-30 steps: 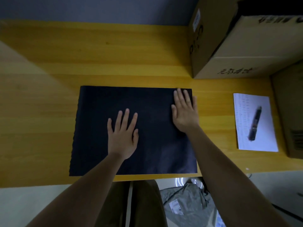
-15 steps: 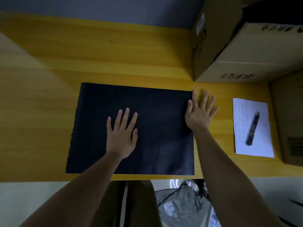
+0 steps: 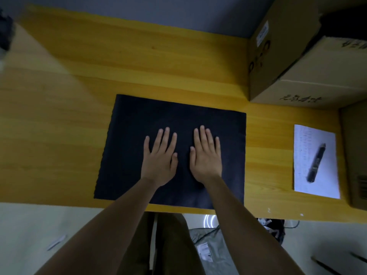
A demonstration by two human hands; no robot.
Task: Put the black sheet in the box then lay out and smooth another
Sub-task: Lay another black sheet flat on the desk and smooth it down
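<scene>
A black sheet [image 3: 135,124] lies flat on the yellow wooden table [image 3: 59,120], near the front edge. My left hand [image 3: 160,157] rests palm down on the middle of the sheet with fingers spread. Right beside it my right hand [image 3: 206,155] also lies flat on the sheet, fingers together and pointing away from me. Neither hand grips anything. An open cardboard box [image 3: 301,62] stands at the back right of the table, its inside dark.
A white paper [image 3: 305,175] with a dark pen [image 3: 316,162] on it lies at the right. Another cardboard box [image 3: 355,155] sits at the far right edge. Below the table edge are my legs and a grey bag [image 3: 210,247] on the floor.
My right hand slid from the sheet's far right corner, off its right edge, then back to the middle beside my left hand. The left hand stayed in place.
</scene>
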